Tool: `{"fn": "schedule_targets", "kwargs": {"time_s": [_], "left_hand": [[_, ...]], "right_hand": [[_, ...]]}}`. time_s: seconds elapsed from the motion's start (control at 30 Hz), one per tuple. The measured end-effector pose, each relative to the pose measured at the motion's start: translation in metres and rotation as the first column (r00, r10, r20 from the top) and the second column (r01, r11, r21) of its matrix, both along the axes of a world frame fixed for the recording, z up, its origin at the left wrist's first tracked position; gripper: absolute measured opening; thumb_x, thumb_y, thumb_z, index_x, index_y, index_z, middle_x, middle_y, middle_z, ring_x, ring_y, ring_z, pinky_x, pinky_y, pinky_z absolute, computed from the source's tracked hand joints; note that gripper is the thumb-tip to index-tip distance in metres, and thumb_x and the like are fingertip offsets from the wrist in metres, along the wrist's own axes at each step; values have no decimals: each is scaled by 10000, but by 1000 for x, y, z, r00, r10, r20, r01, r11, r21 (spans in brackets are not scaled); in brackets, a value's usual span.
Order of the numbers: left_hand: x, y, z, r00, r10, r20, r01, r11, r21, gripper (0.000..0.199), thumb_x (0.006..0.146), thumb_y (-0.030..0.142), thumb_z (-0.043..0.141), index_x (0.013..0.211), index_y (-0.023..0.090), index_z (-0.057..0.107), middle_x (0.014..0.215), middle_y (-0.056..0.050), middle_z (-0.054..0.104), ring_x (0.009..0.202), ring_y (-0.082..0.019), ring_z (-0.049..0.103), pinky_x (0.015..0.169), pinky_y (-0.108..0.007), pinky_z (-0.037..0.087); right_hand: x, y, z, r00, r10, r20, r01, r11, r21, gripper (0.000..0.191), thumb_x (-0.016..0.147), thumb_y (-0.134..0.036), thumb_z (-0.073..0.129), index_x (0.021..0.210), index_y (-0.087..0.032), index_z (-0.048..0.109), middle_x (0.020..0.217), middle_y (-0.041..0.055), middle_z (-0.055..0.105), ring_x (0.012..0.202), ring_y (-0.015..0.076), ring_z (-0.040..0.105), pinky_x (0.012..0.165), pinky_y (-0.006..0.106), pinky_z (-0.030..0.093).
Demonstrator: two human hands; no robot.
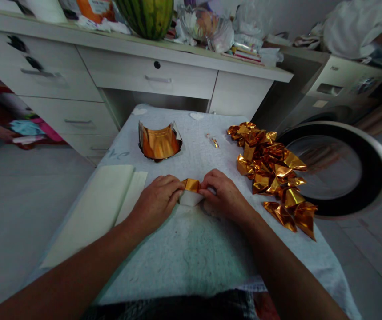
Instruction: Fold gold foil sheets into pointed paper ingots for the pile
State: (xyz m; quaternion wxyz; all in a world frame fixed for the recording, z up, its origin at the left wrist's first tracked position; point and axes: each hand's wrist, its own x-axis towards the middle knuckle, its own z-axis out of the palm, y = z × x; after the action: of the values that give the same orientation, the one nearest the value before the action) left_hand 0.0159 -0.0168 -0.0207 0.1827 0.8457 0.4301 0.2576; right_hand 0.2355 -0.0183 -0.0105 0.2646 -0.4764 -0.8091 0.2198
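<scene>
Between my two hands, low over the cloth-covered table (197,249), is a small piece of gold foil paper (191,185) with a white underside, partly folded. My left hand (159,195) pinches its left end between thumb and fingers. Its right end is pinched by my right hand (222,191). Beyond them stands a curved stack of gold foil sheets (160,141), its ends turned up. To the right lies a heap of folded gold foil pieces (271,160). Pale paper sheets (90,209) lie beside my left forearm.
Small foil scraps (213,141) rest near the heap. Behind the table is a white drawer desk (184,82) bearing a watermelon (147,18) and a glass bowl (200,24). A washing machine's round door (374,173) hangs open at the right, close to the table edge.
</scene>
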Motion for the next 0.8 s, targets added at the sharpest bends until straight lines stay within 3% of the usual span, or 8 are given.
{"fn": "schedule_targets", "kwargs": {"time_s": [0.1, 0.27, 0.5, 0.67, 0.8], "left_hand": [[1, 1, -1, 1000, 16, -11, -16, 1000, -18, 148, 936, 196, 500, 926, 182, 647, 915, -38, 634, 876, -200, 578, 790, -348, 465], [0, 0, -1, 1000, 27, -14, -27, 999, -39, 114, 922, 184, 534, 881, 178, 641, 886, -33, 620, 850, -193, 582, 749, -321, 453], [0, -2, 0, 998, 66, 0, -66, 996, -67, 19, 889, 184, 583, 872, 182, 590, 841, -7, 584, 782, -170, 571, 689, -289, 428], [0, 0, 1, 992, 120, -36, -121, 992, -37, 152, 864, 213, 622, 758, 191, 515, 770, 16, 529, 719, -159, 536, 633, -275, 390], [0, 0, -1, 993, 109, -54, -110, 994, -24, 145, 873, 228, 624, 766, 189, 534, 794, 4, 544, 731, -163, 540, 640, -280, 398]], "right_hand": [[2, -2, 5, 998, 63, -11, -63, 997, -35, 197, 857, -33, 479, 852, -172, 619, 878, 44, 590, 852, 166, 544, 802, 309, 423], [4, -8, 12, 989, 132, 61, -126, 988, -84, 358, 689, 25, 542, 979, -174, 608, 967, 47, 611, 916, 185, 534, 850, 329, 415], [3, -9, 5, 997, 10, 75, -3, 995, -95, 212, 762, -87, 607, 909, -196, 502, 878, 15, 565, 826, 171, 495, 732, 291, 381], [2, -7, 3, 992, 96, 88, -93, 995, -40, 179, 776, -30, 592, 778, -187, 506, 860, 20, 557, 837, 164, 493, 773, 294, 381], [3, -7, 4, 987, 131, 93, -129, 991, -29, 139, 792, -45, 617, 826, -175, 582, 941, 50, 580, 908, 179, 515, 831, 313, 402]]}}
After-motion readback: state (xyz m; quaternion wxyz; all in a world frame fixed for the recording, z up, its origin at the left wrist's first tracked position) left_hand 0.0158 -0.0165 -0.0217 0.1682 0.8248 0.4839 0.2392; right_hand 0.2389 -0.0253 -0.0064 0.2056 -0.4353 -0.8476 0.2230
